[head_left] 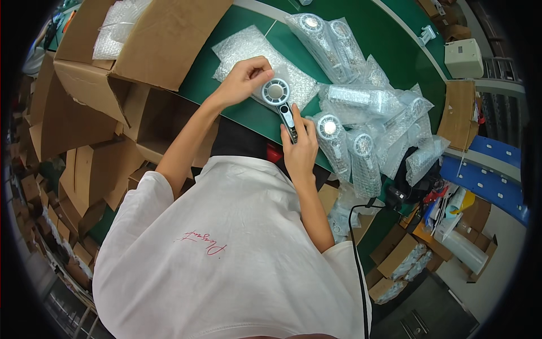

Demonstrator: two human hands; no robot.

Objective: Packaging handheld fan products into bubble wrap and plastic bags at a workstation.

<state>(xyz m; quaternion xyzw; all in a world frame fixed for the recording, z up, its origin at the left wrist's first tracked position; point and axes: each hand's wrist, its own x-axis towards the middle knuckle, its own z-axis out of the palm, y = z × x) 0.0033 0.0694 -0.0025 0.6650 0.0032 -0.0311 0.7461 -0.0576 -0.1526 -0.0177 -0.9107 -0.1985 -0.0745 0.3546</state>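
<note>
A pale blue and dark handheld fan [275, 91] is held over the green table, its round head up and its handle toward me. My right hand [301, 144] is closed around the handle, with fingers and thumb on either side of it. At the upper left edge of the fan head, my left hand [248, 79] is closed in a pinch. Something clear, perhaps film, shows by its fingertips, too faint to name. Flat bubble wrap bags [248, 40] lie on the table behind and under the fan.
Several bubble-wrapped fans [328, 127] lie piled on the right of the table [395, 34]. An open cardboard box [164, 42] with bubble wrap stands at left, more boxes below it. A black cable [355, 254] hangs at right. Beyond are blue perforated rails [480, 175] and a white box [463, 58].
</note>
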